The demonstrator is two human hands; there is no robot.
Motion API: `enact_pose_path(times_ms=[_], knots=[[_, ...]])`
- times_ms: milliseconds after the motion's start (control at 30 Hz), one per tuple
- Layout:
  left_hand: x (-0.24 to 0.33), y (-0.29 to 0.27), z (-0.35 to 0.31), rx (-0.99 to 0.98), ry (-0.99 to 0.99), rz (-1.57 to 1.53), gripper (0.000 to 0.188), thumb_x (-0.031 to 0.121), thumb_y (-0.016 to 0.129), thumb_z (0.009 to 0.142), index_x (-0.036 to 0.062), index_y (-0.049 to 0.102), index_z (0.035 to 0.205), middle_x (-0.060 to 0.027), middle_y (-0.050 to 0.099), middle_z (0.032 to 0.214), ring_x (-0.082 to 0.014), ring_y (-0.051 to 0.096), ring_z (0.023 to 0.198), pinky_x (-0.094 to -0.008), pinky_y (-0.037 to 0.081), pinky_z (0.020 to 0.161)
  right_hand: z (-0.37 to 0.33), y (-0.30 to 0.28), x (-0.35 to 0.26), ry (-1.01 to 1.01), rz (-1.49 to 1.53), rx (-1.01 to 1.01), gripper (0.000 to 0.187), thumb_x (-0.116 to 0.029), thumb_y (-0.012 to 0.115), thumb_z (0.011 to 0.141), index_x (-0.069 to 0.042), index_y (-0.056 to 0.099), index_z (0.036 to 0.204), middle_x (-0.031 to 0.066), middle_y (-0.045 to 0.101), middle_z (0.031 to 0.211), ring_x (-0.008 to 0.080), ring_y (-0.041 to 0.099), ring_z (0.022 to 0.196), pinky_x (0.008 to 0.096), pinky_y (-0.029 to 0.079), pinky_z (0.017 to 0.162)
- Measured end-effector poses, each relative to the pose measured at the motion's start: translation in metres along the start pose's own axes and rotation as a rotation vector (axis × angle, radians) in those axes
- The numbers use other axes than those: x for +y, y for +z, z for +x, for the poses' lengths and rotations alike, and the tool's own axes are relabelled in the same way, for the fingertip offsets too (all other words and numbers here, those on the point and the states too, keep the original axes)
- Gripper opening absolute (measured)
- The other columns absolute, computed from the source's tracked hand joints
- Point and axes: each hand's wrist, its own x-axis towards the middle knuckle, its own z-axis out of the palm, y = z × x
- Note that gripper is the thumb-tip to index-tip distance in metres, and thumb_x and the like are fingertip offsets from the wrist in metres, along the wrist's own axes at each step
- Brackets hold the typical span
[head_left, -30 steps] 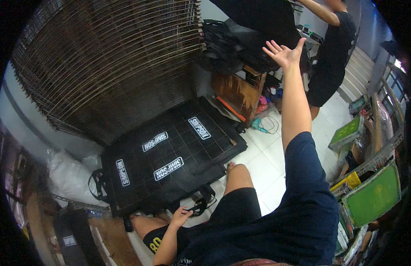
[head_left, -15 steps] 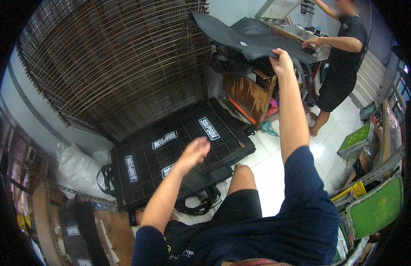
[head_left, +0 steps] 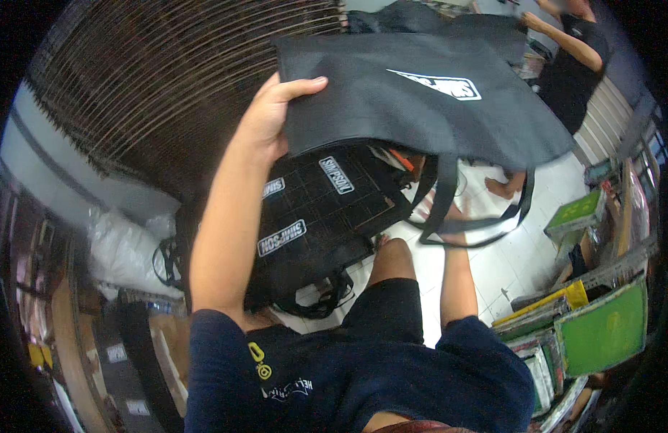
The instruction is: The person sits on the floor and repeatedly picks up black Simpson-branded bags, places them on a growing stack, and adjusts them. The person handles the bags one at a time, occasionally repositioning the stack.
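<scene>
1 white tiled floor [head_left: 489, 270] shows between the person's knee and the right-hand clutter, and a pale wall [head_left: 42, 126] closes off the far left. A tall rack of close-set wire shelves [head_left: 161, 94] fills the upper left. At its foot lies a broad stack of flat black bags [head_left: 363, 198], its top crossed by thin grid lines, with 3 white-bordered labels in view. A co-worker [head_left: 573, 72] in black stands at the upper right. The raised black bag [head_left: 377, 112] spans the upper middle, in the air over the stack and the floor, hiding part of the rack, the stack and the co-worker. At right stand 2 green framed panels [head_left: 604, 325], a yellow strip [head_left: 576, 296] near the larger. A white plastic sack [head_left: 128, 249] slumps left of the stack. The left hand [head_left: 273, 112] grips the raised bag's left edge, thumb on top. The right hand [head_left: 446, 209], blurred, is below the bag behind its black handles [head_left: 441, 198]; whether it grips them, I cannot tell. The smallest detail is the bag's white label [head_left: 456, 88], partly folded from sight.
</scene>
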Motion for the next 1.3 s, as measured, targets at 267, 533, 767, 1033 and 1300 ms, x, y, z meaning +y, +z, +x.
enact_pose_path(times_ms=[267, 533, 767, 1033, 1300], knots=[[0.019, -0.099, -0.134, 0.157, -0.017, 0.27, 0.069, 0.011, 0.065, 0.068, 0.0033, 0.039, 0.131, -0.0103, 0.055, 0.115, -0.019, 0.054, 0.103, -0.028, 0.039, 0.092, -0.106, 0.013, -0.03, -0.247, -0.157, 0.078, 0.092, -0.073, 0.035, 0.078, -0.002, 0.031, 0.136, 0.0163, 0.033, 0.139, 0.0307, 0.034, 0.125, 0.0478, 0.03, 0.101], [-0.007, -0.206, -0.248, 0.35, -0.234, 0.339, 0.083, 0.009, 0.065, 0.065, 0.0059, 0.028, 0.14, -0.0099, 0.048, 0.128, -0.0211, 0.047, 0.115, -0.0277, 0.031, 0.099, -0.113, 0.035, 0.022, 0.475, -0.645, 0.386, 0.06, -0.003, 0.051, 0.054, 0.001, 0.05, 0.114, 0.0139, 0.059, 0.103, 0.0242, 0.06, 0.086, 0.0325, 0.052, 0.072], [-0.036, -0.264, -0.342, 0.541, -0.304, 0.073, 0.08, 0.009, 0.063, 0.066, 0.0055, 0.029, 0.138, -0.0125, 0.051, 0.122, -0.026, 0.054, 0.105, -0.0324, 0.042, 0.09, -0.029, 0.091, 0.066, 0.604, -0.628, 0.117, 0.078, 0.003, 0.048, 0.048, 0.002, 0.042, 0.126, 0.0137, 0.058, 0.107, 0.0225, 0.06, 0.088, 0.0278, 0.051, 0.075], [-0.047, -0.264, -0.396, 0.745, -0.127, -0.029, 0.082, 0.015, 0.063, 0.061, 0.0025, 0.03, 0.136, -0.0184, 0.047, 0.124, -0.0318, 0.054, 0.105, -0.039, 0.044, 0.089, 0.013, 0.12, 0.074, 0.494, -0.726, 0.05, 0.089, -0.001, 0.049, 0.047, 0.001, 0.033, 0.134, 0.0141, 0.051, 0.12, 0.0234, 0.055, 0.101, 0.0283, 0.045, 0.086], [-0.089, -0.318, -0.42, 0.847, 0.03, -0.043, 0.081, 0.012, 0.061, 0.063, 0.0016, 0.028, 0.136, -0.0156, 0.047, 0.125, -0.0306, 0.051, 0.109, -0.0409, 0.042, 0.092, 0.043, 0.097, 0.071, 0.365, -0.773, 0.121, 0.092, -0.004, 0.054, 0.045, -0.003, 0.033, 0.135, 0.0118, 0.048, 0.123, 0.0262, 0.05, 0.109, 0.0309, 0.044, 0.09]])
